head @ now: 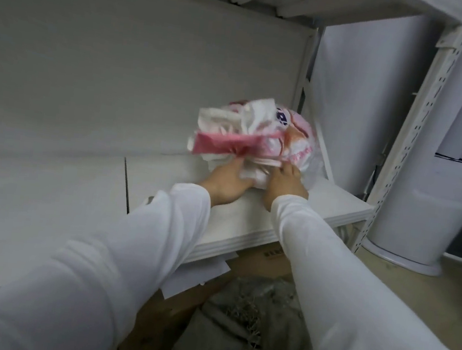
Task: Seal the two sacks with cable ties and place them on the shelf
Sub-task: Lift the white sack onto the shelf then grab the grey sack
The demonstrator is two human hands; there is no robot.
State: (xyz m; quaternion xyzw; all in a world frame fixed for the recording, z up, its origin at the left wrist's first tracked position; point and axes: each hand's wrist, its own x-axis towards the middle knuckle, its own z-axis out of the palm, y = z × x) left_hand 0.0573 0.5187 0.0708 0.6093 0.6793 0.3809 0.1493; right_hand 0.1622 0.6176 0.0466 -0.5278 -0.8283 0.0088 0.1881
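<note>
Left hand [230,182] grips the gathered neck of the pink-and-white plastic sack [260,135]; right hand [286,182] presses it, fingers fairly straight. Sack lies on the shelf [247,222] just beyond both hands, neck toward them, long axis running away and rightward. Risk: rounded body rolls back off the edge on release. Cable tie not discernible.

White shelf [247,222], pink-white plastic sack [260,138] lying on it, nr right end
</note>
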